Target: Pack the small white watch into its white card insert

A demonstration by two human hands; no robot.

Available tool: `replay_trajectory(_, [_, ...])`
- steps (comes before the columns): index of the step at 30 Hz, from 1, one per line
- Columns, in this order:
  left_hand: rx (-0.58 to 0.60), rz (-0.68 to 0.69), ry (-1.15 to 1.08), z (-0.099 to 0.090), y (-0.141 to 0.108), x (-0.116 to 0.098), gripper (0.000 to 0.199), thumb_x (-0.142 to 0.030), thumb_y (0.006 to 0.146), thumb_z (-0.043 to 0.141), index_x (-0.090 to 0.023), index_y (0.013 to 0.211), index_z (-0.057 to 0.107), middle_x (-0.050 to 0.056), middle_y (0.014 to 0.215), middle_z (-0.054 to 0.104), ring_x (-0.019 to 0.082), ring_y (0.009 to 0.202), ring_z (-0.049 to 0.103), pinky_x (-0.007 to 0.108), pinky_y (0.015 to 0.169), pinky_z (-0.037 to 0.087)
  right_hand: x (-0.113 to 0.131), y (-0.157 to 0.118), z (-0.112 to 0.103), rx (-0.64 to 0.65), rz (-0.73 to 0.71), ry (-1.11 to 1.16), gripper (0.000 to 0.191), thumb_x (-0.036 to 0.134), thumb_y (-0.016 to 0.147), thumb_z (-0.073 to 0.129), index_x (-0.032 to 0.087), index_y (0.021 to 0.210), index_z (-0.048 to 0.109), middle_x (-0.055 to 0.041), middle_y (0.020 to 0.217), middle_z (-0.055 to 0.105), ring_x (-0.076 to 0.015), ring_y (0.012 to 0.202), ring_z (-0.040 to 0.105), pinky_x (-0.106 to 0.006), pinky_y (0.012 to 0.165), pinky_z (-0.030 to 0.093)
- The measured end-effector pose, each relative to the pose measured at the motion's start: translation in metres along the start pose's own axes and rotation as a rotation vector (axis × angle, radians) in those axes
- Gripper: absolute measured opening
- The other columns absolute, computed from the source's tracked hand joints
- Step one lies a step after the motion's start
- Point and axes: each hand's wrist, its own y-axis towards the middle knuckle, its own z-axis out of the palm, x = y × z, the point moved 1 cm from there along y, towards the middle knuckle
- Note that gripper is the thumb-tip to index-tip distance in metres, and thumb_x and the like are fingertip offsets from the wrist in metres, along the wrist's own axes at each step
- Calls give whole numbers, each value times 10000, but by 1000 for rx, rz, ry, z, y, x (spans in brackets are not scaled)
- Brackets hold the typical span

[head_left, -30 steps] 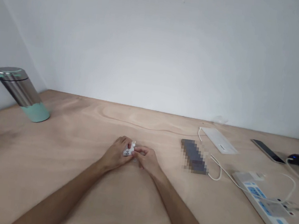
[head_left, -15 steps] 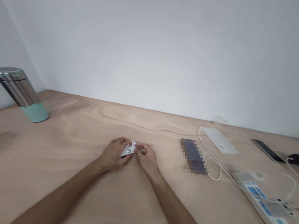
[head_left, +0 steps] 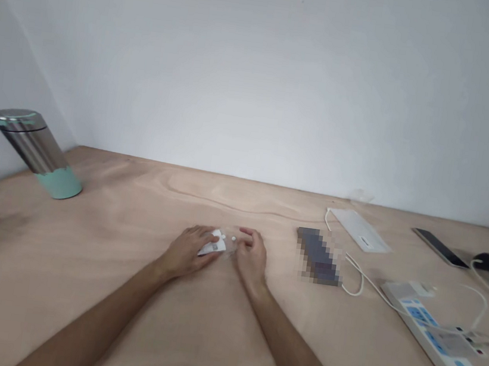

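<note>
Left hand (head_left: pixel 190 251) holding a small white card (head_left: pixel 217 243) mid-tabletop (head_left: pixel 201 339), right hand (head_left: pixel 252 259) beside it, fingers slightly parted, insulated steel bottle (head_left: pixel 44 150) near the far left corner.

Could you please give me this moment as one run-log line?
left hand: holding small white packet | right hand: beside packet, grip unclear | flask: at left | power strip: at right

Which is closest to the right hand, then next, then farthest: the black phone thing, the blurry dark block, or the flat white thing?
From the right hand:
1. Blurry dark block, just to its right.
2. Flat white thing, farther right and back.
3. Black phone thing, far right.
</note>
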Motion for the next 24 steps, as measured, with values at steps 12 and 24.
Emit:
replay_trajectory(12, [-69,-41,-78,8,-2,0,500,-356,913,435,-185,1362,298,142,1330,444,262,1216,436,464,1026,381,9,0,-6,11,84,-210,293,242,791,466,270,1054,590,12,1031,660,-162,839,620,-290,776,445])
replay_trajectory(24, [-125,-4,-80,4,0,-5,262,-313,902,464,-185,1131,447,140,1282,466,261,1188,457,456,999,407,-4,6,-1,86,81,182,321,390,818,484,201,1064,568,-16,768,697,-172,664,631,-272,611,494])
